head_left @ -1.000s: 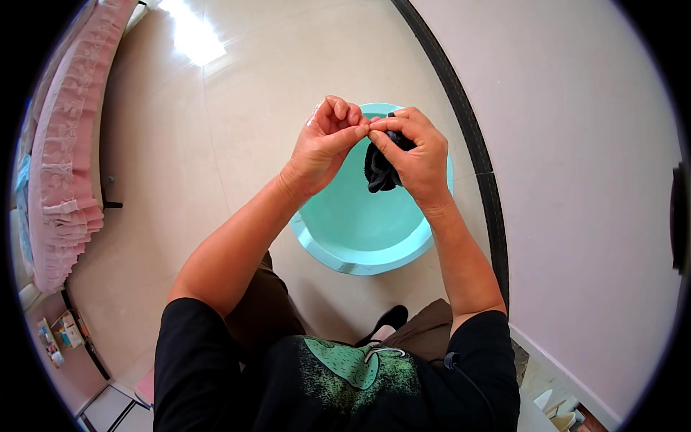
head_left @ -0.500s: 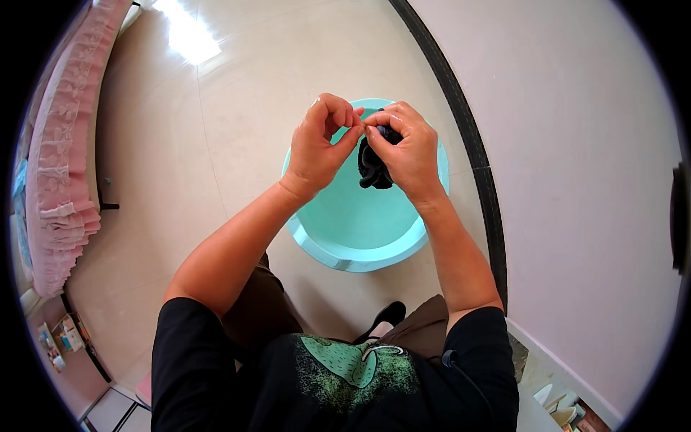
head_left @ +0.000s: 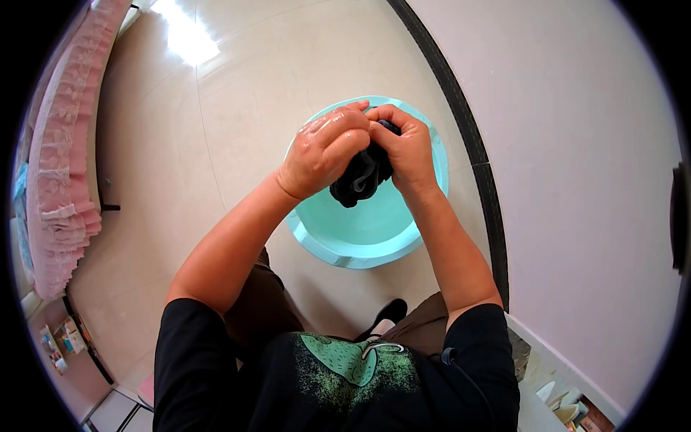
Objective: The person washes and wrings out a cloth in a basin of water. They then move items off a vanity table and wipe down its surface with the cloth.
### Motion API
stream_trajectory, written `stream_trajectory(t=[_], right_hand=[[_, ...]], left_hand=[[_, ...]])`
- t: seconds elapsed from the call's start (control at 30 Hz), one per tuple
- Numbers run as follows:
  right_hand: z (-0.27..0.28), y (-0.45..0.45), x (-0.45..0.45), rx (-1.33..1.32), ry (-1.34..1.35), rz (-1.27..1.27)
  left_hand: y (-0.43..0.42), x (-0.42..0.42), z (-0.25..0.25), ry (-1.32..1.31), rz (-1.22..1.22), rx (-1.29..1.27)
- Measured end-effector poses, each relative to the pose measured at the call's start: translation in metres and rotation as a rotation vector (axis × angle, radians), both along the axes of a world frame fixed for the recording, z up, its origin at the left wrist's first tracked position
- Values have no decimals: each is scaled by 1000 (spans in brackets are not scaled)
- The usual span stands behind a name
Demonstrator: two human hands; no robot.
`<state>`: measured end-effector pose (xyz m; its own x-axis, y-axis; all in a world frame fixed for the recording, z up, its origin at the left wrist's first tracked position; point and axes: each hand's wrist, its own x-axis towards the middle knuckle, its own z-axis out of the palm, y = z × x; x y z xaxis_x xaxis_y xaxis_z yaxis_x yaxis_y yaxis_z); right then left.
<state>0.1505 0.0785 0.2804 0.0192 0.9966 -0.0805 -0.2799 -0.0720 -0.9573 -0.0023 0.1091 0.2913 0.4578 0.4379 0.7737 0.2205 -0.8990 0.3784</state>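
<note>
A bunched black cloth [head_left: 362, 175] hangs from my hands above a light turquoise basin [head_left: 338, 253] on the floor. My right hand [head_left: 409, 147] pinches the cloth's upper part between thumb and fingers. Close beside it, my left hand [head_left: 325, 147] is closed with its wet back turned up, at the cloth's upper left side. The left fingertips are hidden, but the cloth comes out below them. Both hands meet over the far half of the basin.
A pink ruffled cover [head_left: 61, 173] hangs at the left. A pale wall [head_left: 576, 158] with a black strip [head_left: 481, 144] at its foot runs along the right. My shoe [head_left: 391, 314] stands just this side of the basin. Small items sit on a shelf [head_left: 70, 337] at lower left.
My left hand has turned over, from fingers showing to its back up, and moved onto the cloth. The cloth has shifted left and toward me.
</note>
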Motion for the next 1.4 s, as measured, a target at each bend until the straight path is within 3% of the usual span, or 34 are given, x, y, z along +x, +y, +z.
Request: stream_trajectory(t=[0.07,0.13,0.17,0.23,0.37,0.6,0.7,0.77,0.8,0.87,1.0,1.07,1.17,1.2,1.27,1.4], right_hand=[[2,-1,0,-26,74,15],[3,-3,-2,-63,61,22],[1,-2,-3,-53,68,25],[-3,-3,-3,125,-78,-2],[6,-7,1,198,-116,40],[5,-6,2,228,-30,83],[-4,-4,4,223,107,98],[-11,-1,6,247,163,77],[-11,-1,5,250,154,79],[-12,0,4,273,232,70],[-16,-1,1,229,309,93],[-18,0,1,264,287,58],[-10,8,15,212,300,-132],[-19,13,26,237,181,-138],[-55,22,58,188,-29,2],[-54,12,40,80,-109,92]], left_hand=[[-1,1,2,63,-70,113],[-6,4,0,-305,-125,-457],[-6,3,1,-297,-123,-448],[-6,-1,7,-933,-553,-1282],[-3,-6,4,-1085,-710,-1453],[-3,-10,0,-1126,-782,-1491],[-1,-15,-11,-971,-689,-1399],[-4,-20,-17,-525,-417,-1423],[-5,-24,-19,-532,-424,-1418],[-7,-29,-24,-211,-458,-1442],[-10,-25,-20,-74,-376,-1496],[-11,-24,-26,-81,-362,-1492],[-13,-22,-37,-488,-369,-1859],[-13,-23,-34,-492,-367,-1860],[-15,-24,-24,-725,-447,-2133],[-17,-23,-27,-833,-513,-2142]])
